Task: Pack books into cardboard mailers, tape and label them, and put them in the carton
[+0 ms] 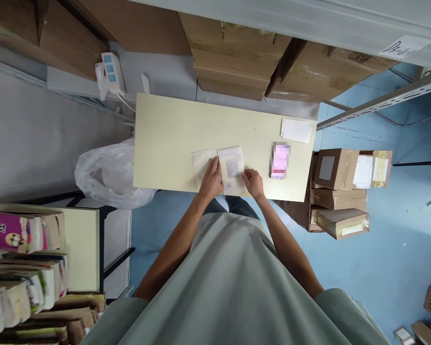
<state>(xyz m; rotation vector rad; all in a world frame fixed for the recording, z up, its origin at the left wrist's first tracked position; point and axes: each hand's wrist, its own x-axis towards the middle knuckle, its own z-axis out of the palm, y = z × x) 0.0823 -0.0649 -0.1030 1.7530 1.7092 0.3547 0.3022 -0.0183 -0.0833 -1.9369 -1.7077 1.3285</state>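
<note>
An open book (232,168) with pale pages lies on the cream table near its front edge. A grey printed block shows on its right-hand page. My left hand (211,179) rests flat by the fold, fingers stretched out over the left-hand page. At the outer edge of the right-hand page, my right hand (253,182) is closed, its thumb and finger pinching the page edge. To the right of that hand lies a pink-screened phone (280,160), blurred by pixels. White paper sheets (296,130) sit at the table's back right corner.
The narrow table (172,129) stands before a shelf with cardboard boxes (237,52). A power strip (113,74) is at the back left, a plastic bag (111,172) hangs left. Stacked books (25,235) fill the lower left; taped boxes (335,167) stand on the right.
</note>
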